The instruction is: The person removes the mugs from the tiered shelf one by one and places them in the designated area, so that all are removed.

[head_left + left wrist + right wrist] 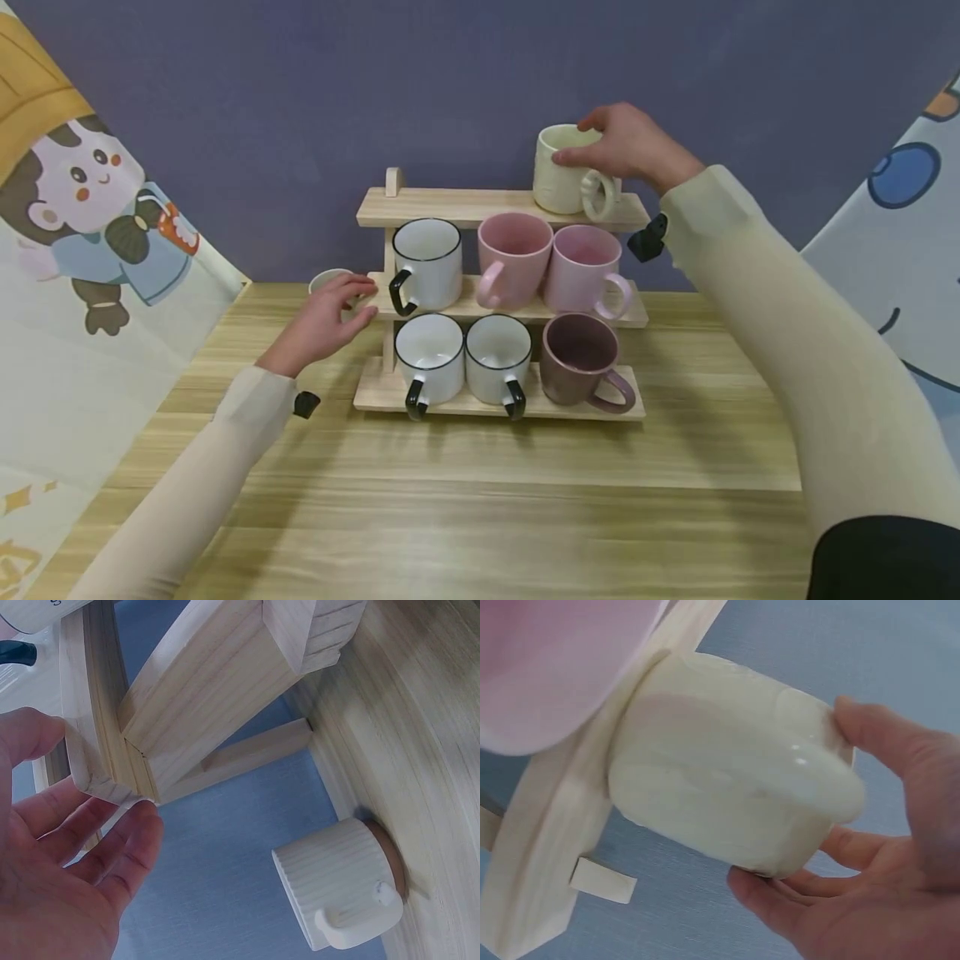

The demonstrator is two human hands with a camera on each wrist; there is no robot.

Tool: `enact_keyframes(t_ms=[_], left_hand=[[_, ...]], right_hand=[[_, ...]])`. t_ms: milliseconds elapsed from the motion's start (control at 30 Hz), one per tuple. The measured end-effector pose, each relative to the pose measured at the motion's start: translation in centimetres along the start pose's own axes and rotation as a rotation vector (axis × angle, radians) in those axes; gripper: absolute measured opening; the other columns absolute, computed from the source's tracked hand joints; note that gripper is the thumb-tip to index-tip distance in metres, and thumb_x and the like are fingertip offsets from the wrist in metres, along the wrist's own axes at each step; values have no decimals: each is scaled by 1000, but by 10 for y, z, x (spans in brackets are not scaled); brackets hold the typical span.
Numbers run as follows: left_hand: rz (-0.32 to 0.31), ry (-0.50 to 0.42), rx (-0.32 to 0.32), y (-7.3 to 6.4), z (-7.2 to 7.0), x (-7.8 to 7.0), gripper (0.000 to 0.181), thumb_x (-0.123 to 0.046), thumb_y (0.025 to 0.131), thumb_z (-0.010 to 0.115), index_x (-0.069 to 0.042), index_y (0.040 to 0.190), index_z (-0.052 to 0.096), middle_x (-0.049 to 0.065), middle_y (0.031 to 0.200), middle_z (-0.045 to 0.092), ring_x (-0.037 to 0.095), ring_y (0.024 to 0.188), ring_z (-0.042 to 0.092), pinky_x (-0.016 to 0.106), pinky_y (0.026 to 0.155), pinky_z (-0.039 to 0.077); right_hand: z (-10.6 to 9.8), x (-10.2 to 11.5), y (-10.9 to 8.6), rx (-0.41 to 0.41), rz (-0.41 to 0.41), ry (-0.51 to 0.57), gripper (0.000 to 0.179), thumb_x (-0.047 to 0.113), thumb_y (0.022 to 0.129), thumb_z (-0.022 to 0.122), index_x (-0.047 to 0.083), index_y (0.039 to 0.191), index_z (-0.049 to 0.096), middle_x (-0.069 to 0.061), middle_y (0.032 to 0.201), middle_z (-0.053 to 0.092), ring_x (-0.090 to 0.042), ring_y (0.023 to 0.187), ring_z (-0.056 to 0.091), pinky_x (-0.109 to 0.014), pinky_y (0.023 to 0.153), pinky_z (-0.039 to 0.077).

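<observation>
A three-tier wooden mug rack (457,207) stands against the back wall. At its left side, my left hand (318,327) grips the end of the middle shelf, with the thumb on one face and fingertips on the other in the left wrist view. My right hand (633,148) holds a cream mug (555,177) by its rim, thumb and fingers on opposite sides. That mug is upright at the right end of the top shelf, handle towards the right front; its base meets the board in the right wrist view (720,765).
The middle shelf carries a white black-rimmed mug (429,265) and two pink mugs (513,250). Below are two more white mugs (427,358) and a mauve mug (573,367). A ribbed white mug (337,881) stands on the table (450,517), left of the rack, partly hidden behind my left hand.
</observation>
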State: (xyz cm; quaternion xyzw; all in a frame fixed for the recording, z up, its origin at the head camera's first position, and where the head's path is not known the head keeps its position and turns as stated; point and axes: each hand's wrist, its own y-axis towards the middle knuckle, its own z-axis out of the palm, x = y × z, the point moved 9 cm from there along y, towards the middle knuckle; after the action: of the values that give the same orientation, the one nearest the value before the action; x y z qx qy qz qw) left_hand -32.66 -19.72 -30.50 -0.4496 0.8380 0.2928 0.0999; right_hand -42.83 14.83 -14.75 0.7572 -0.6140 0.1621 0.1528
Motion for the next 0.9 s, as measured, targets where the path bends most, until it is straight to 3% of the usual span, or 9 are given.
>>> enact_keyframes(t_ms=[300,633,900], left_hand=[[-21,-11,9,0,-2,0,33,-12,93,59,9,119,58,19,123,52,33,108,51,47,83,47],[-19,-1,1,-1,-2,-1,33,-13,93,60,7,119,59,19,123,52,33,106,52,45,82,48],[-16,7,-1,0,1,-2,34,-15,91,63,6,118,59,17,123,52,31,105,53,43,82,48]], right_hand=[[1,7,1,47,35,-77,98,67,80,55,2,148,27,-19,150,25,-36,132,30,-52,103,31],[-1,2,5,13,61,-60,99,66,79,56,2,147,27,-19,147,31,-36,124,39,-50,97,39],[-7,-5,2,-61,38,-57,91,65,75,60,-4,133,47,-20,122,51,-29,99,48,-40,79,45]])
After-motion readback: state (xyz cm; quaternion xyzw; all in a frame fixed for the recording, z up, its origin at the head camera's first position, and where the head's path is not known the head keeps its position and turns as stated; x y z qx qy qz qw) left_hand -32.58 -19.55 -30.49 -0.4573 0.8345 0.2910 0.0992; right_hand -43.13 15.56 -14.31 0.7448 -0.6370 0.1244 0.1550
